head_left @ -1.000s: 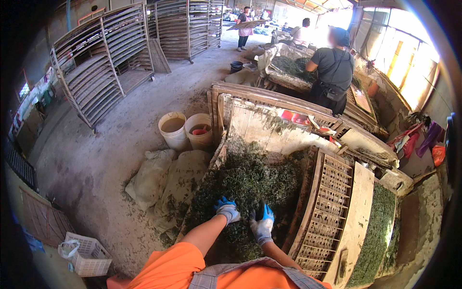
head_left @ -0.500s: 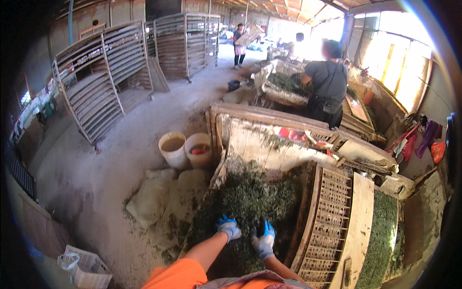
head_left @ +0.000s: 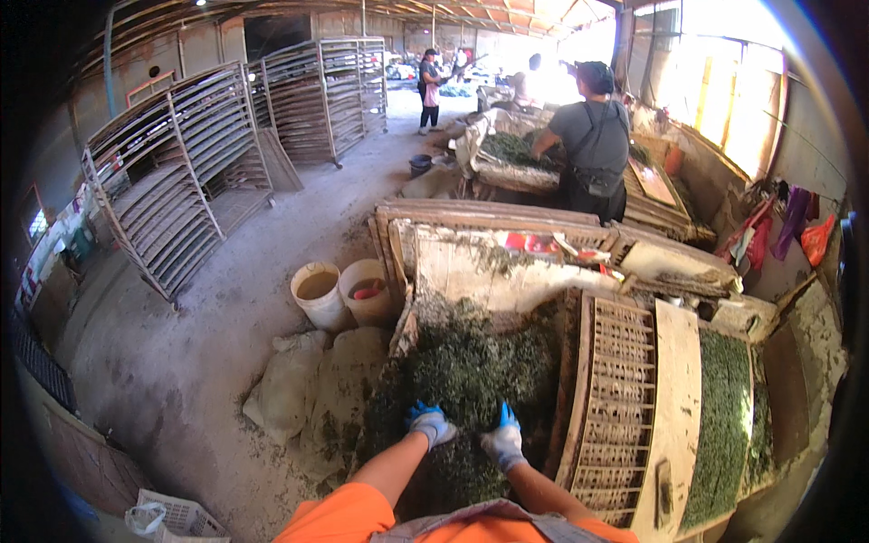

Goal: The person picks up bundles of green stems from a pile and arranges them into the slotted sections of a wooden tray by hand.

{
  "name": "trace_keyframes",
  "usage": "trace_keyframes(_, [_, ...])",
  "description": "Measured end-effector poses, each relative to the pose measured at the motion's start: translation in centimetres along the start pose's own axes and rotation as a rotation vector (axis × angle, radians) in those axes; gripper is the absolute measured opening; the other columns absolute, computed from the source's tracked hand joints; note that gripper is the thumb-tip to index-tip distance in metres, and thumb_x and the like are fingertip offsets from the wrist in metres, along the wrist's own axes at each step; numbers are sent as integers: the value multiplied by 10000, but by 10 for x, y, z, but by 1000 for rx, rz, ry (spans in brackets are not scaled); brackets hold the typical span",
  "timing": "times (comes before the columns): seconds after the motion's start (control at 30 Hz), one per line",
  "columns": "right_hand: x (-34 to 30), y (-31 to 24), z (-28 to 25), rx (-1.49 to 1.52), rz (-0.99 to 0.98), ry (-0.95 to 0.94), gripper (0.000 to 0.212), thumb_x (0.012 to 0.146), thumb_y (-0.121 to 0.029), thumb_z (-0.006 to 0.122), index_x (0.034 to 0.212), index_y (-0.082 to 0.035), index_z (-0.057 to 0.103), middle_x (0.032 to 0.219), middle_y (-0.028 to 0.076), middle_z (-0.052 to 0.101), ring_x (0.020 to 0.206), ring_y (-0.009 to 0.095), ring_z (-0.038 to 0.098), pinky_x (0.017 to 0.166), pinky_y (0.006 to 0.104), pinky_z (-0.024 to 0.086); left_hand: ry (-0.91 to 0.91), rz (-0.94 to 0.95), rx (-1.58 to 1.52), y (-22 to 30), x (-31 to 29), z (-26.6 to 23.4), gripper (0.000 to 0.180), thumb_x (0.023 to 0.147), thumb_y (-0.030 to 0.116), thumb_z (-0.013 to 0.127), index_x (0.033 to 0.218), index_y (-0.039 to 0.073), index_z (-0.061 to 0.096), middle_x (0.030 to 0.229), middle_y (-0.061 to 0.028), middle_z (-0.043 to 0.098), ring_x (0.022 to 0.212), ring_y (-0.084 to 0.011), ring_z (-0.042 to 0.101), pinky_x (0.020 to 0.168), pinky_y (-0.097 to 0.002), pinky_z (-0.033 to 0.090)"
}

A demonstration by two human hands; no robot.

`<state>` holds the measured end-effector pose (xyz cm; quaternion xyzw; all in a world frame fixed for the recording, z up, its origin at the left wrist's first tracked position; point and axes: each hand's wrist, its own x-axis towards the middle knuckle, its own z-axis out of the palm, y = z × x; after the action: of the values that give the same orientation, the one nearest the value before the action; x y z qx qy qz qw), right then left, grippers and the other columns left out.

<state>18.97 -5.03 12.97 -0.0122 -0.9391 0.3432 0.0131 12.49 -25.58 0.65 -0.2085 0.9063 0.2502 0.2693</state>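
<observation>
A heap of dark green shredded plant material [head_left: 471, 357] fills the trough in front of me. My left hand [head_left: 433, 425], in a pale glove with blue fingers, rests on the heap's near left part with its fingers spread forward. Close by to its right, my right hand [head_left: 503, 440] wears a matching glove. Its fingers point away from me into the heap, thumb side inward. Both hands look open, though shreds partly hide the fingertips. I see no tool in either one. Right of the trough lies a slotted wooden frame [head_left: 621, 398], and alongside it a plain wooden board [head_left: 672, 407].
A layer of green shreds [head_left: 721, 421] lies beyond the board. Two white buckets [head_left: 317, 303] and filled sacks [head_left: 288, 385] stand left of the trough. Slatted racks [head_left: 186, 172] line the left side. One co-worker [head_left: 593, 136] bends over another trough ahead; another person [head_left: 429, 90] stands farther back.
The view has shifted slightly. My right hand has moved a little forward on the heap, while the left stays nearly in place. The far person has turned the board they carry.
</observation>
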Motion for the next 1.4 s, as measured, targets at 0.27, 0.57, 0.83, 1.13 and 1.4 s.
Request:
trace_keyframes(0.27, [17,68,26,742,321,-52,419,890,-223,612,1265,-65,511,1069,100,646,912,247,595,825,365,466,226,287,-44,31,-105,-61,518,715,341,669,1165,109,557,1183,-162,591,1015,-343,586,885,-397,491])
trace_keyframes(0.57, [22,-97,-131,1207,114,-42,227,911,-169,607,1081,-25,566,759,10,568,605,114,450,533,272,408,-73,768,-1399,96,-215,-151,393,955,270,393,1252,14,429,1049,-148,608,942,-273,595,863,-378,493])
trace_keyframes(0.83, [48,-213,-268,866,-797,330,366,904,-80,554,1246,34,486,1090,89,629,954,184,616,863,303,498,-390,521,-1880,111,-273,-195,548,987,390,380,1371,-1,360,1384,-194,411,1247,-290,447,1102,-365,328])
trace_keyframes(1.13, [-55,-59,-98,-62,-644,-284,658,653,-66,639,1299,-144,540,1251,208,566,1145,377,543,999,432,438,67,318,-1377,-56,-163,-17,385,939,170,518,1303,50,473,1313,-127,500,1088,-215,540,930,-306,448])
trace_keyframes(1.4, [-51,9,-72,816,296,25,486,897,-56,599,1363,-85,463,1142,101,644,874,142,606,818,278,513,180,259,-429,27,-228,-88,877,834,465,680,1443,8,245,1437,-206,369,1303,-280,387,1052,-387,354])
